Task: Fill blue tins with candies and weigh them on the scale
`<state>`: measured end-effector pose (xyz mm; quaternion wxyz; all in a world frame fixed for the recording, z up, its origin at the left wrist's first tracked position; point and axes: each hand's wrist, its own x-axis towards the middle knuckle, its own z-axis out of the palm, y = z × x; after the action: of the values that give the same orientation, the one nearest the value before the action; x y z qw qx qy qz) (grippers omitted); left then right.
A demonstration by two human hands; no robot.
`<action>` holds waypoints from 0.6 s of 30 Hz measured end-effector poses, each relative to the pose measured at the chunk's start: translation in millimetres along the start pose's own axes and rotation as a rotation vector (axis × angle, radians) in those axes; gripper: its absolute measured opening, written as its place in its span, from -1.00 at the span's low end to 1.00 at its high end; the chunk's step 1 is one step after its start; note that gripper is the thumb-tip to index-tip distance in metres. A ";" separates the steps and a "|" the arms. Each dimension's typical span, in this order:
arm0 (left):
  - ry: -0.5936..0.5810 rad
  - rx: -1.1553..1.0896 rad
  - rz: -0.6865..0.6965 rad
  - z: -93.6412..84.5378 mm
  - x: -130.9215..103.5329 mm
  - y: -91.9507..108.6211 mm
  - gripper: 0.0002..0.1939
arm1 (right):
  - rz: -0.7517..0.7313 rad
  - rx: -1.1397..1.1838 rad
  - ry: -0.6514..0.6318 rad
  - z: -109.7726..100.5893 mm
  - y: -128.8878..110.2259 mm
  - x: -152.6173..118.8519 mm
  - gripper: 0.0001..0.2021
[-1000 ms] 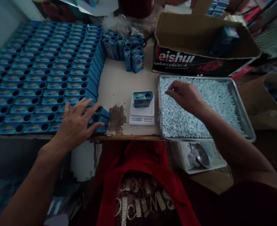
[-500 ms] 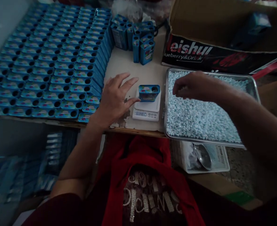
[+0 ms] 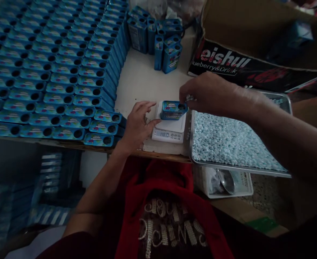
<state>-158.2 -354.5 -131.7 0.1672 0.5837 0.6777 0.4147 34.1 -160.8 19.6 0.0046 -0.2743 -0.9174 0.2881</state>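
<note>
While my red top fills the bottom of the frame, my left hand [image 3: 138, 124] rests just above it at the tabletop [image 3: 142, 81] edge, fingers loosely spread and touching the left side of the small white scale [image 3: 168, 130]. On the scale lies one blue tin [image 3: 173, 110], its round hole facing up. My right hand [image 3: 208, 94] hovers over that hole with fingertips pinched together on a few pale candies; how many, I cannot tell. Just right of the scale sits the metal tray [image 3: 282, 98], heaped with pale blue candies [image 3: 228, 144], so plenty is left to portion out. To the left, rows of blue tins [image 3: 53, 68] cover the tabletop; whether they are filled I cannot tell. Farther back, a cluster of upright tins [image 3: 161, 43] stands near the open cardboard box [image 3: 255, 46] at upper right.
</note>
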 end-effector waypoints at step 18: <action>0.002 -0.074 -0.003 -6.2 4.9 -2.1 -0.40 | -0.009 -0.399 0.016 -3.1 -15.8 -7.4 -0.75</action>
<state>-165.3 -352.2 -128.3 0.1886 0.5757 0.6631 0.4397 33.0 -173.7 31.6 -0.0411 -0.2678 -0.9576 0.0982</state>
